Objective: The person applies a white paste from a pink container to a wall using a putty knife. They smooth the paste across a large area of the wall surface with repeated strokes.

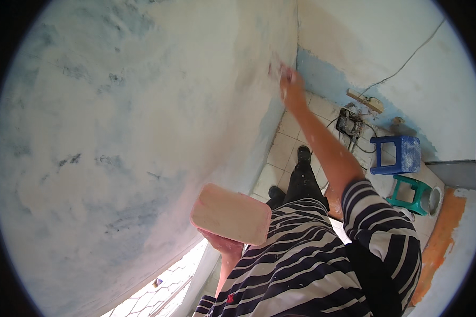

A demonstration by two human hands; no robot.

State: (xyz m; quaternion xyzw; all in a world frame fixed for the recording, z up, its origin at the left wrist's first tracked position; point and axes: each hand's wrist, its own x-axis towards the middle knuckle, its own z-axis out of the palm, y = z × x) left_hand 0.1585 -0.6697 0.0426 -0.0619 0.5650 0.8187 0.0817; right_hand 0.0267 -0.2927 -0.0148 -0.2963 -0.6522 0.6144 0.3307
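My left hand grips the lower edge of a rounded, rectangular pink-edged tray, its pale beige face turned up. Most of those fingers are hidden beneath it. With the arm stretched far forward, my right hand is close against the patchy white and blue wall, near the corner. Its fingers look closed around something thin and partly reddish, too blurred to make out. Whitish smears cover much of the wall, with bluish and dark patches showing through.
A blue stool and a green stool stand to the right on the tiled floor. Beyond them are a dark device with cables and a wooden strip by the right-hand wall. A bright grille lies at lower left.
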